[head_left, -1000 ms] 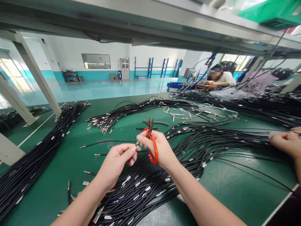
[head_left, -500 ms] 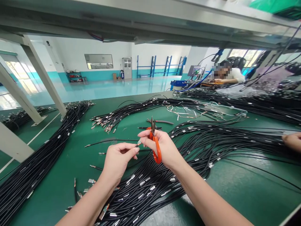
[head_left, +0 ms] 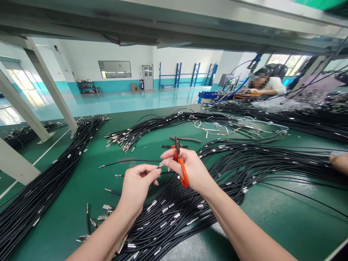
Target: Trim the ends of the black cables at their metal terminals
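My left hand (head_left: 140, 181) is closed in a pinch on a thin black cable close to its end. That end, a small metallic connector (head_left: 161, 164) with orange and green showing, sits at the fingertips of my right hand (head_left: 187, 168). Orange-handled scissors (head_left: 184, 174) are held in my right hand, blades pointing up and away from the connector. Below and to the right of my hands spreads a large bundle of black cables (head_left: 223, 177) with silver sleeves. Beyond my hands lie pliers with dark grips (head_left: 190, 140) and a slim black pen-like tool (head_left: 165, 146).
Another cable bundle (head_left: 67, 156) runs along the left by white frame posts (head_left: 51, 83). A further bundle (head_left: 163, 121) lies at the back, near loose white wires (head_left: 209, 127). A shelf (head_left: 174, 21) hangs overhead. Another person's hand (head_left: 339, 163) is at the right; a co-worker (head_left: 269, 85) sits farther back.
My hands keep nearly the same pose, both still at the connector. The whole view has shifted slightly, and the scissors are tilted a little differently.
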A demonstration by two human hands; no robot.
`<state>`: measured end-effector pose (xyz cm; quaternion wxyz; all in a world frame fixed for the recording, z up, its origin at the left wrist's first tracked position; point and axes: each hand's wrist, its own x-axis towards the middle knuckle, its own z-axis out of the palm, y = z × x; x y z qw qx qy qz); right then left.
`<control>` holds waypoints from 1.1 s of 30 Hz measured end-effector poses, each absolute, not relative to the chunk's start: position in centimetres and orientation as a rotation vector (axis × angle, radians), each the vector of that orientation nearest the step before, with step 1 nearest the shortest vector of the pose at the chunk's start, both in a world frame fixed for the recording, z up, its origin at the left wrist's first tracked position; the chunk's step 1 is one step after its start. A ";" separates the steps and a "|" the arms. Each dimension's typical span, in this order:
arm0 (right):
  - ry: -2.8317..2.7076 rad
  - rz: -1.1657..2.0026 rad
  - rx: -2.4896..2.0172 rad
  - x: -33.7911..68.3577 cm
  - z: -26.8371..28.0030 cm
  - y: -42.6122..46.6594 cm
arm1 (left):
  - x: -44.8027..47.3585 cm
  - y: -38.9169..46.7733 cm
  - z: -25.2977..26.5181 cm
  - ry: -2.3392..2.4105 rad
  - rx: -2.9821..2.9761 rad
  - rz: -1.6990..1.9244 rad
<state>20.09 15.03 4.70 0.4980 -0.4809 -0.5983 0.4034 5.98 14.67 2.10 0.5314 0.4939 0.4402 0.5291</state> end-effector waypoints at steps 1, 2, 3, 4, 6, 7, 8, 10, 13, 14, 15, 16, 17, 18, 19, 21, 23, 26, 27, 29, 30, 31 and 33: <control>-1.452 0.981 -1.163 20.1 4.8 15.0 | 6.0 14.7 2.1 1.049 1.172 1.269; -1.456 0.987 -1.160 20.1 4.8 15.0 | 6.0 14.7 2.0 1.048 1.168 1.274; -1.460 0.990 -1.157 20.1 4.9 14.9 | 6.0 14.7 2.0 1.048 1.165 1.276; -1.463 0.991 -1.153 20.1 4.9 14.9 | 6.0 14.6 2.0 1.048 1.162 1.277; -1.473 0.988 -1.147 20.2 4.9 14.9 | 6.0 14.6 2.0 1.045 1.153 1.276; -1.477 0.985 -1.145 20.2 5.0 14.9 | 6.0 14.6 2.0 1.040 1.149 1.273; -1.484 0.981 -1.147 20.2 4.9 14.9 | 6.0 14.6 2.0 1.035 1.143 1.270; -1.500 0.975 -1.155 20.3 4.9 14.9 | 6.0 14.6 2.1 1.028 1.131 1.265; -1.521 0.969 -1.165 20.3 4.9 15.0 | 6.0 14.6 2.1 1.027 1.121 1.261; -1.526 0.966 -1.169 20.3 5.0 15.0 | 6.0 14.6 2.0 1.026 1.120 1.261; -1.528 0.964 -1.177 20.3 5.0 15.0 | 6.0 14.6 2.0 1.025 1.119 1.262; -1.529 0.963 -1.188 20.3 5.1 15.0 | 6.0 14.6 2.0 1.023 1.118 1.263; -1.528 0.963 -1.201 20.3 5.1 14.9 | 6.0 14.6 1.9 1.020 1.117 1.263; -1.528 0.963 -1.215 20.4 5.1 14.9 | 6.0 14.6 1.9 1.017 1.115 1.260; -1.528 0.962 -1.225 20.4 5.1 14.9 | 5.9 14.6 1.9 1.014 1.113 1.256; -1.535 0.963 -1.236 20.4 5.0 14.9 | 6.0 14.6 1.8 1.007 1.103 1.245; -1.541 0.965 -1.241 20.4 4.8 15.0 | 6.0 14.6 1.8 1.003 1.089 1.233; -1.539 0.967 -1.253 20.4 4.6 15.0 | 6.0 14.7 1.8 1.006 1.069 1.215; -1.538 0.966 -1.256 20.4 4.6 15.0 | 6.0 14.7 1.8 1.008 1.066 1.210; -1.539 0.966 -1.255 20.3 4.6 15.0 | 6.0 14.7 1.8 1.014 1.064 1.205; -1.540 0.968 -1.250 20.3 4.7 15.0 | 6.0 14.7 1.8 1.015 1.065 1.201; -1.542 0.969 -1.245 20.3 4.7 15.0 | 5.9 14.7 1.8 1.015 1.064 1.199; -1.543 0.973 -1.242 20.3 4.7 14.9 | 5.9 14.7 1.7 1.014 1.061 1.198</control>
